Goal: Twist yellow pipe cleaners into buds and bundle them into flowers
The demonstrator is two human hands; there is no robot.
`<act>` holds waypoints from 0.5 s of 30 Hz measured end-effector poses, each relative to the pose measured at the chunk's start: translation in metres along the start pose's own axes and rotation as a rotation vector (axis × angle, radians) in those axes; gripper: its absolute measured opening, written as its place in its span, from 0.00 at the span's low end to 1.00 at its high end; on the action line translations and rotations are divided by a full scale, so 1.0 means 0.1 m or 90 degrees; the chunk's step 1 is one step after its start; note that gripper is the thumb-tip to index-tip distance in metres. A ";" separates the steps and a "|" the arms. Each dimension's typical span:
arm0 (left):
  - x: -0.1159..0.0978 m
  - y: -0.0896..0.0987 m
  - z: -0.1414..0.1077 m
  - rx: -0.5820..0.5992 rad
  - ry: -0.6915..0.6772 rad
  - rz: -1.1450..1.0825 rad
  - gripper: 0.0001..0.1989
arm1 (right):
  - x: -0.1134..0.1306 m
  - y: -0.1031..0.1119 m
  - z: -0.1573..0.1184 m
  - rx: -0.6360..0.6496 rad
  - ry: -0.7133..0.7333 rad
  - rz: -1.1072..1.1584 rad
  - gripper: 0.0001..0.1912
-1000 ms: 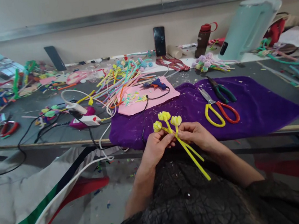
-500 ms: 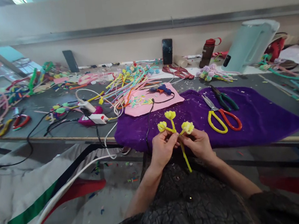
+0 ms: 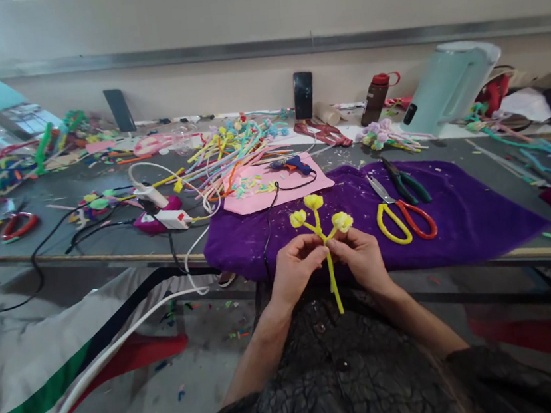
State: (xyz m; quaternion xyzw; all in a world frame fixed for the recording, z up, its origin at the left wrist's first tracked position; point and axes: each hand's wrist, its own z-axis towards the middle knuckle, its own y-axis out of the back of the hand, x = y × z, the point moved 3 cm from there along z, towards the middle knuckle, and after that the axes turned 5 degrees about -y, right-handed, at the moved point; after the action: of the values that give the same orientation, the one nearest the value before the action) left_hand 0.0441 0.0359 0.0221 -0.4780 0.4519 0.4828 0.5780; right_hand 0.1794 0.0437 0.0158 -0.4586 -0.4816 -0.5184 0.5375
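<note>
A yellow pipe-cleaner flower sprig [image 3: 316,218] stands upright between my hands, with three fluffy blooms on short branches and a yellow-green stem hanging below. My left hand [image 3: 297,267] pinches it from the left where the branches meet. From the other side, my right hand [image 3: 361,257] grips the same joint between thumb and fingers. Parts of the joint are hidden by my fingertips. Under and beyond the hands lies a purple cloth [image 3: 308,229], bearing scissors [image 3: 396,208] with one yellow and one red handle, and green-handled pliers [image 3: 407,180].
A blue glue gun [image 3: 295,163] rests on a pink sheet [image 3: 274,196] with small cut bits. Behind it are loose pipe cleaners [image 3: 238,147] and a phone [image 3: 303,96]. Power strips with cables [image 3: 161,217] lie left; a bottle [image 3: 375,99] and teal pitcher [image 3: 452,87] stand back right.
The view has shifted slightly. The flower's branches now stand clearer above my fingers, with the joint more exposed, and a second stem end shows beside the main stem. Both hands keep hold.
</note>
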 end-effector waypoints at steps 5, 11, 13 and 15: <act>0.02 0.01 -0.01 -0.029 0.002 0.034 0.10 | 0.01 0.00 0.00 0.018 -0.015 0.002 0.10; 0.02 -0.01 -0.02 -0.052 0.004 0.018 0.08 | 0.03 0.00 0.01 0.038 -0.040 0.049 0.09; 0.01 -0.02 -0.02 -0.048 -0.003 0.004 0.08 | 0.02 -0.01 0.01 0.051 -0.060 0.075 0.09; 0.00 -0.04 -0.02 -0.035 0.010 -0.030 0.09 | 0.01 -0.01 0.02 0.070 -0.084 0.092 0.11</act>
State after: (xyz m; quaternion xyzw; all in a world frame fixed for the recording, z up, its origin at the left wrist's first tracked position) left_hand 0.0475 0.0333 0.0221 -0.5076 0.4317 0.4777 0.5725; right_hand 0.1785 0.0454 0.0167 -0.4955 -0.5091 -0.4197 0.5649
